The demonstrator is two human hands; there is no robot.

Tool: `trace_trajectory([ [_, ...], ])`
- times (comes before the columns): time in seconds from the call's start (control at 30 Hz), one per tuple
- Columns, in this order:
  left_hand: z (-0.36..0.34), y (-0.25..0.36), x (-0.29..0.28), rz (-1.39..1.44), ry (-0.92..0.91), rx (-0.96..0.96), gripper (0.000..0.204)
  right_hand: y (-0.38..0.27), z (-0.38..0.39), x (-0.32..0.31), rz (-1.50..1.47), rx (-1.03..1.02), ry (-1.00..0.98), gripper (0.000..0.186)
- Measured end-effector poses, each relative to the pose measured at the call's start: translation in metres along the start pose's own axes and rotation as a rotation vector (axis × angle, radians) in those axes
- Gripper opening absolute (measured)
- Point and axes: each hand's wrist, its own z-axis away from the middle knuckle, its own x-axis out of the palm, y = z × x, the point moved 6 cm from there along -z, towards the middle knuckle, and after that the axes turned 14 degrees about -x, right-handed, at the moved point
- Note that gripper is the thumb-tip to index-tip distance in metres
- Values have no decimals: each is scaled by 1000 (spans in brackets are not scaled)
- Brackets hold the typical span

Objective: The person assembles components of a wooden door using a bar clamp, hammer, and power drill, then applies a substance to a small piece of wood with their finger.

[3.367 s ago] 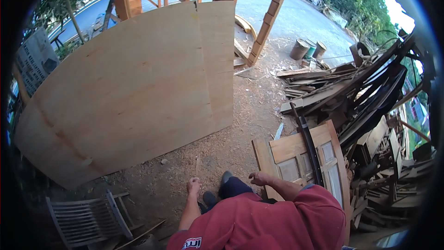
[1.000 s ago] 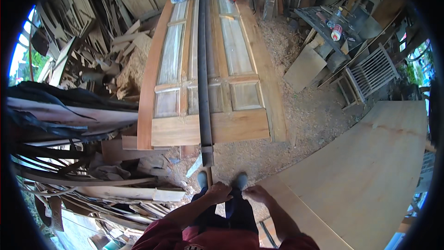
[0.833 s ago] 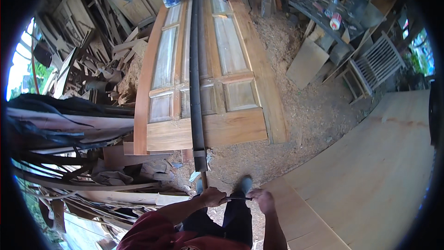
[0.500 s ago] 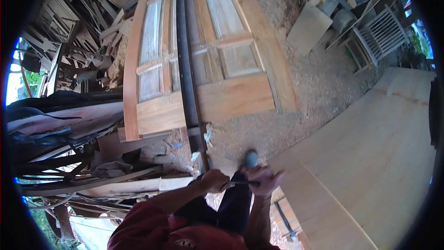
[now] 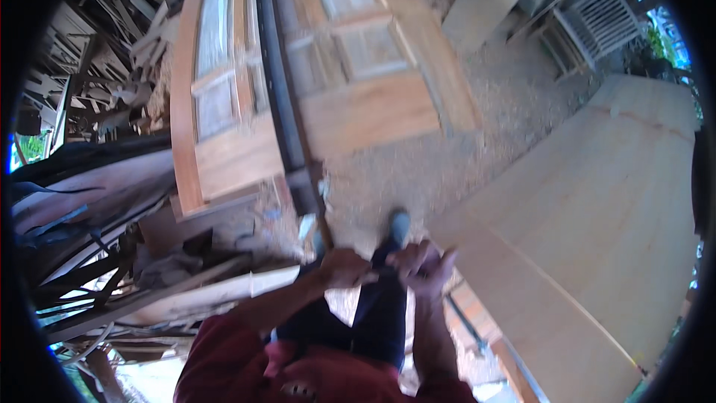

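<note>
My left hand (image 5: 347, 269) is a closed fist at the near end of a long dark metal bar clamp (image 5: 279, 89). It grips the clamp's thin handle rod, most of which is hidden or blurred. Beside it, my right hand (image 5: 424, 269) curls at the rod's other side, one digit sticking out; motion smears its fingers. The clamp runs lengthwise over a panelled wooden door (image 5: 365, 110), which lies flat with pale recessed panels. The clamp's screw end (image 5: 322, 230) points down toward my left fist.
On the right lies a large plywood sheet (image 5: 582, 209). A slatted wooden piece (image 5: 600, 26) and a loose board (image 5: 481, 7) stand at the far right. Stacked boards and offcuts (image 5: 97, 194) crowd the left. My shoe (image 5: 400, 224) stands on the sawdust-strewn floor.
The view has shifted, so the door and clamp sit higher and farther left. Both hands stay close together at the clamp's near end; the rod between them shows less now.
</note>
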Motion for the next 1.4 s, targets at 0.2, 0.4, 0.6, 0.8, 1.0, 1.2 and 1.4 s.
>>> trace_trajectory([
  [0.2,1,15,-20,198,315,135,35,-21,19,-5,137,-169,185,54],
  [0.4,34,6,-101,-437,278,364,46,-2,38,-36,69,-321,697,45],
  [0.6,7,-52,-160,-1074,-51,632,71,-2,28,-27,259,-265,980,29],
  [0.8,-22,-48,-141,-1000,-365,572,68,-9,46,3,311,-352,960,31],
  [1.0,-44,-57,-121,-975,-533,911,77,-4,67,8,230,-472,1086,32],
  [1.2,-53,-59,-112,-839,-727,948,72,-6,69,22,357,-512,1354,31],
  [1.4,-46,-59,-124,-832,-749,945,71,7,77,66,701,-613,1440,40],
])
